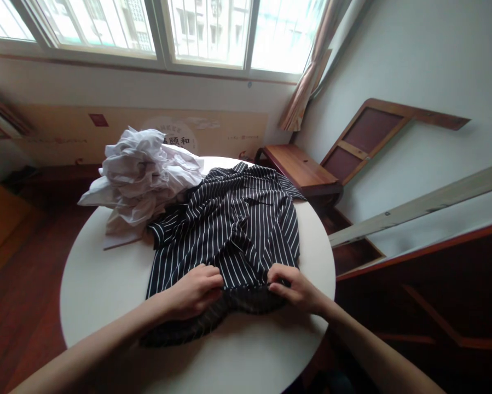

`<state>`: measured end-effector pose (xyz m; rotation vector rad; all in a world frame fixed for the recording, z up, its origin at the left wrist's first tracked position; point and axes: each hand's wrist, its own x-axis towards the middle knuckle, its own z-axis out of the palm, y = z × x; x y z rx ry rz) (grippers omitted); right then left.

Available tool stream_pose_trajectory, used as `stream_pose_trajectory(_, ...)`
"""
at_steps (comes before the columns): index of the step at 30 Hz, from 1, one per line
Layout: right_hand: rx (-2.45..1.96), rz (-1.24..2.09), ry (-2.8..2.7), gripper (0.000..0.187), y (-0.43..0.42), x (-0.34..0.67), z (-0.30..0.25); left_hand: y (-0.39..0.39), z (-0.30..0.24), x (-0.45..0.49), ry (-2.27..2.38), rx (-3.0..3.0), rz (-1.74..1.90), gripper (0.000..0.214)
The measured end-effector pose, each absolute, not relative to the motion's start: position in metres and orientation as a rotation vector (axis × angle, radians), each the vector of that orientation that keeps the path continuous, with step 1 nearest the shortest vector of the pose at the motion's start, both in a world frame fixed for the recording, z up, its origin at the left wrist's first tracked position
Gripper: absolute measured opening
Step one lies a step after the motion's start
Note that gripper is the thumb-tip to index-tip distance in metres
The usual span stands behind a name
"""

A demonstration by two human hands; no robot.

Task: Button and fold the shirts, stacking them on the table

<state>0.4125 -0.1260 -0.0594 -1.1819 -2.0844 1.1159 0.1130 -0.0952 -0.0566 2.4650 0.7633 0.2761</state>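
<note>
**One striped shirt [213, 235] is lying on a white table [93, 301]**

Crumpled white cloth [133, 167] is resting on the table's far left. The left hand [200, 287] is clamping its fingers on the shirt's near end, above the table's middle; the right hand [295, 284] is pinching it nearer the table's right edge.

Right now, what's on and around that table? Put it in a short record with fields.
Surface: round white table
Garment: black-and-white striped shirt, laid out, collar away from the person
Left hand: pinching the shirt near its hem
Right hand: likewise, farther right
Left of shirt: crumpled white cloth
Beyond: windows
</note>
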Motion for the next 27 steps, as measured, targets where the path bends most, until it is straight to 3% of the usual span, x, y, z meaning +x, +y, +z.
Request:
stream_pose_trajectory(3,-1.106,1.292,-1.847,0.026,-0.124,0.419,-0.047,-0.090,-0.027,0.090,0.760,2.198,0.373,0.022)
stream_pose_trajectory(9,-0.777,1.719,-2.355,0.023,-0.123,0.417,-0.012,-0.114,0.015,0.085,0.404,2.170,0.050,0.012)
stream_pose_trajectory(11,-0.951,1.529,-2.375,0.027,-0.106,0.413,-0.014,-0.108,0.012,0.093,0.399,2.236,0.015,0.013)
stream_pose_trajectory(16,-1.458,0.527,-2.324,0.049,-0.037,0.397,-0.057,-0.046,-0.035,0.118,0.931,2.589,0.273,0.050)
stream_pose_trajectory(20,-1.646,0.309,-2.489,0.063,0.012,0.386,-0.091,0.006,-0.077,0.138,1.183,2.688,0.199,0.063)
stream_pose_trajectory(27,-1.676,0.236,-2.495,0.064,0.073,0.387,-0.100,0.063,-0.093,0.151,1.341,2.763,0.216,0.068)
